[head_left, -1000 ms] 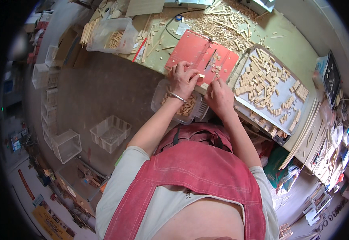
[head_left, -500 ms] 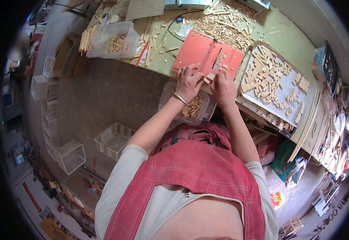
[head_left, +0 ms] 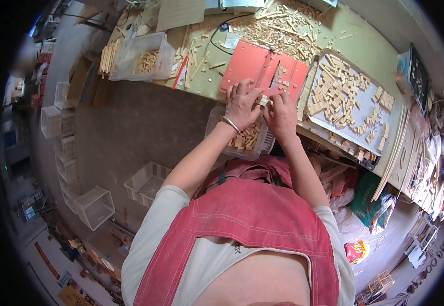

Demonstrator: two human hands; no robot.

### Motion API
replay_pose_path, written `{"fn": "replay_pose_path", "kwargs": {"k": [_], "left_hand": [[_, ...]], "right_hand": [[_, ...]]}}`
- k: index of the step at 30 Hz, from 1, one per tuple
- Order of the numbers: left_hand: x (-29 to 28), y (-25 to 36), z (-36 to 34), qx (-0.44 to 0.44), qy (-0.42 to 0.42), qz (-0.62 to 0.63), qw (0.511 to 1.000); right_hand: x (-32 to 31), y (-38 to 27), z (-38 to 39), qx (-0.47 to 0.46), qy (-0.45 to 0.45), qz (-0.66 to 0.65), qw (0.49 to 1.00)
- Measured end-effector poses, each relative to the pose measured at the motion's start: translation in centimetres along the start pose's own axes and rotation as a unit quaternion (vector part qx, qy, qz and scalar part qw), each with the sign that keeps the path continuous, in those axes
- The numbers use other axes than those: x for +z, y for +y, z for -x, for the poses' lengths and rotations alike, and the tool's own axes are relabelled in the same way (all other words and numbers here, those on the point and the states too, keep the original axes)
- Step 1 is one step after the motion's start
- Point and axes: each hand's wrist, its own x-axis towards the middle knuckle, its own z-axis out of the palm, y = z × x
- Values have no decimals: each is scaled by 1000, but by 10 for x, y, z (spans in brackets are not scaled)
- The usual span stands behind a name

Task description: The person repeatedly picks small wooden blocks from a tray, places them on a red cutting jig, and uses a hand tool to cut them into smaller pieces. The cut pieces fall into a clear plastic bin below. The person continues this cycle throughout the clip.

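Note:
At the near edge of a red metal plate (head_left: 242, 64), my left hand (head_left: 241, 106) and my right hand (head_left: 282, 118) come together. Between their fingertips is a small group of pale wooden blocks (head_left: 263, 100), pinched from both sides. A dark, narrow blade-like strip (head_left: 275, 74) stands in a slot of the plate, beyond my fingers. Several small wood offcuts (head_left: 284, 72) lie to the right of that strip. Under my hands, a clear plastic bin (head_left: 228, 149) holds many cut wooden blocks (head_left: 246, 136). My fingers hide part of the held blocks.
On the right, a tray (head_left: 329, 125) carries many wooden blocks. Wood scraps (head_left: 283, 33) cover the far side of the green table (head_left: 359, 43). A clear tub (head_left: 125, 69) with wood pieces and a red stick (head_left: 180, 72) are at the left. White baskets (head_left: 94, 208) stand on the floor.
My hands have lifted slightly, and the blocks between them have come together in one small group. The view has shifted a little.

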Motion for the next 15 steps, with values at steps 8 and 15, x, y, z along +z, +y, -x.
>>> {"fn": "replay_pose_path", "kwargs": {"k": [8,15], "left_hand": [[3,-8,-14,22,-16,-37,999],[-6,-14,-21,22,-58,8,998]], "right_hand": [[14,13,-1,40,-46,-16,998],[12,7,-4,60,-88,-25,994]]}}
